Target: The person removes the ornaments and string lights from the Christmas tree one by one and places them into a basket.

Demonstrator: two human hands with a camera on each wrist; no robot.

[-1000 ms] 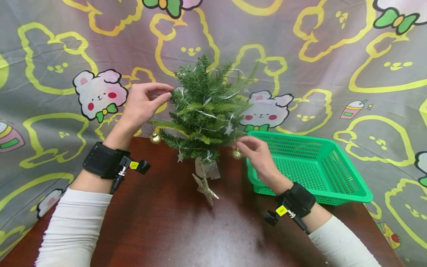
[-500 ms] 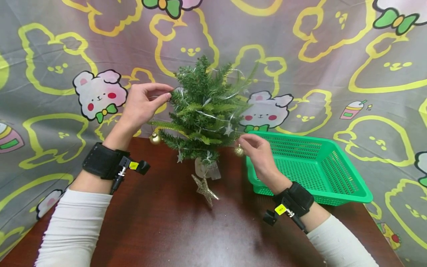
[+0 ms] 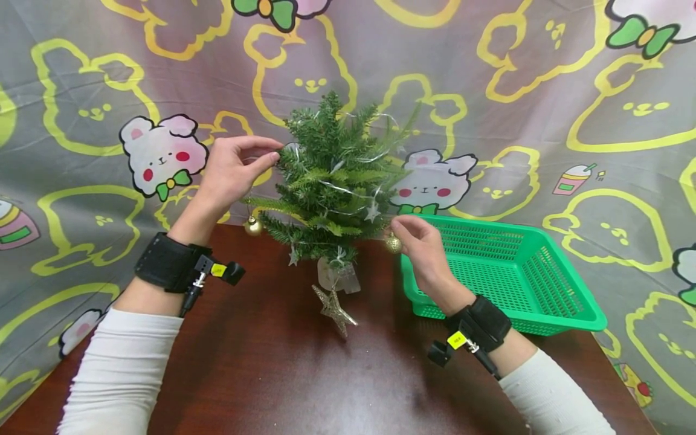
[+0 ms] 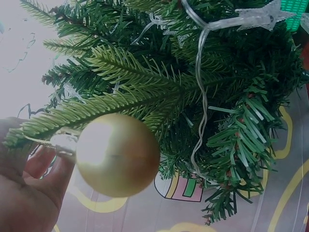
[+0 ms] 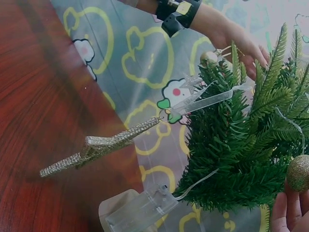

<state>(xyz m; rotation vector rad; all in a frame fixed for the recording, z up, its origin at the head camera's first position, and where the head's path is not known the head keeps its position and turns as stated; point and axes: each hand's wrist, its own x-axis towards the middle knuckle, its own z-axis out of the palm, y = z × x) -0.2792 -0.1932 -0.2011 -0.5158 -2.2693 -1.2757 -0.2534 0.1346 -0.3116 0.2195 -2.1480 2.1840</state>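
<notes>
Near the far right corner of your table [image 3: 261, 368], you have a green plastic basket [image 3: 495, 272] with slotted walls. The reddish-brown tabletop catches a pale glare. Beyond its far edge and past both side edges, you face a grey cloth [image 3: 375, 54] printed with yellow outlines and white, red-cheeked animals.

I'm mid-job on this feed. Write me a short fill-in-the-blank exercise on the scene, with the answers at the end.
1. The basket on the table is coloured ____.
2. The glittery ornament hanging low at the front of the small tree is shaped like a ____.
3. In the head view, the smooth gold ball hangs on the tree's ____ side.
4. The glittery ball is at the fingers of the person's ____ hand.

Missing words: green; star; left; right.
</notes>
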